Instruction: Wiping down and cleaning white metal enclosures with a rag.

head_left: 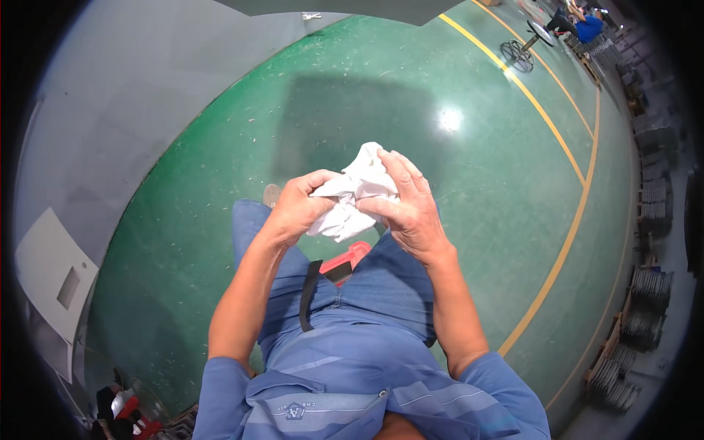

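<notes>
A crumpled white cloth [359, 183] is held up in front of me, above my knees. My left hand [299, 205] grips its left side, with the thumb pressed into the folds. On the other side, my right hand [409, 205] is closed on the cloth, its thumb toward the middle and its fingers along the upper right edge. Parts of both hands' fingers are hidden behind the cloth. Below it, between my legs, a red seat or stool part [353, 257] shows.
A grey wall [147, 66] runs along the left, with a pale panel with a cut-out [53, 273] near it. Yellow lines [546, 110] cross the green floor [499, 183]. Stacked sheets on pallets [645, 293] line the right. Far right sit a round stool [522, 53] and a person in blue [589, 28].
</notes>
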Action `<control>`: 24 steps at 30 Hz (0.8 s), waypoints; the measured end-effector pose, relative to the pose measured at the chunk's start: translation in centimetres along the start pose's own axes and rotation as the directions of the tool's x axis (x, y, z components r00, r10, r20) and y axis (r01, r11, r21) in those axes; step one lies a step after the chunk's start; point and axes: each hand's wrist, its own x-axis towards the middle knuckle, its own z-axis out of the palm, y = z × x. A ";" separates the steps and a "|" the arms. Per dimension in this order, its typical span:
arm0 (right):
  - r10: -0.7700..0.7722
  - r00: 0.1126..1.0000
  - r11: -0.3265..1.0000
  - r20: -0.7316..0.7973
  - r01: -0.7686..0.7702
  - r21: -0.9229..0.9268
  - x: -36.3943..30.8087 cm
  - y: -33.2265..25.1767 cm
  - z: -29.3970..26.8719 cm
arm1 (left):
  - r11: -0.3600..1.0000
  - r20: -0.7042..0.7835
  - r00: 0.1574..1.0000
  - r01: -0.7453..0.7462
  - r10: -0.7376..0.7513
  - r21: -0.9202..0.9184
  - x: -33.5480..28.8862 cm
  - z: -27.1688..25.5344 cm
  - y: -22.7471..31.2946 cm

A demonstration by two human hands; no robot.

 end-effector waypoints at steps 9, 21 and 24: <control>0.072 0.997 0.974 -0.001 -0.070 0.215 -0.1 -0.5 1.0 | 0.990 -0.153 0.988 -0.019 -0.003 -0.140 1.3 -0.3 -1.5; 0.018 0.998 0.997 0.053 -0.022 0.071 -0.5 0.2 0.9 | 0.875 -0.216 0.949 -0.104 0.230 0.472 0.9 1.6 0.2; -0.020 0.998 0.999 0.067 0.017 0.042 0.0 -0.6 0.3 | 0.935 -0.275 0.940 -0.104 0.204 0.339 1.4 1.2 -0.8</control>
